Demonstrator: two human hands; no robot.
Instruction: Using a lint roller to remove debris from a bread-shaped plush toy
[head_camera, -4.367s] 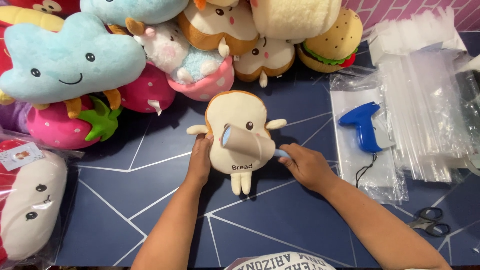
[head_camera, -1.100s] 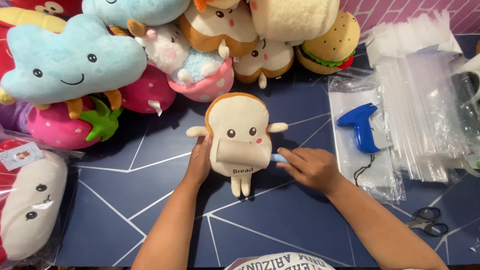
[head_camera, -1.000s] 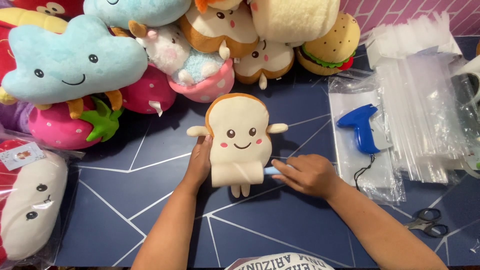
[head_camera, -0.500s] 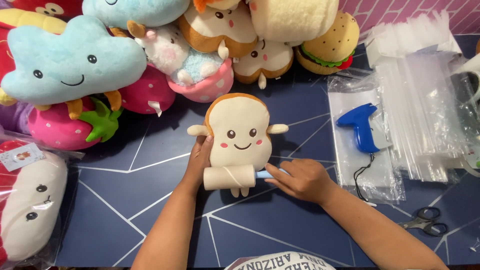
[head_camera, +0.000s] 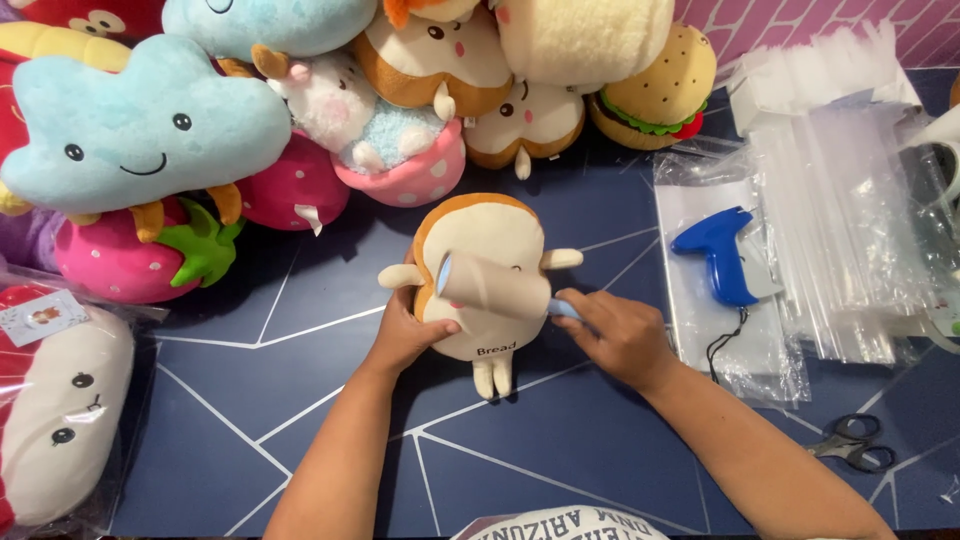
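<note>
Tan bread plush (head_camera: 487, 262) gripped by left hand (head_camera: 408, 332) | right hand (head_camera: 618, 333) grasps lint roller (head_camera: 492, 286) (bare table (head_camera: 560, 440) below)

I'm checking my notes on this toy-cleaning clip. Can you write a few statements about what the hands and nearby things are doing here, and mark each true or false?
1. The right hand holds a lint roller across the face of the bread toy. True.
2. The left hand rests flat on the table, away from the toy. False: it grips the bread toy's side.
3. A blue tag gun lies on clear plastic bags to the right of the toy. True.
4. The scissors are in the right hand. False: they lie on the table near the right edge.
5. The bread toy sits inside a plastic bag. False: it lies bare on the table.
</note>
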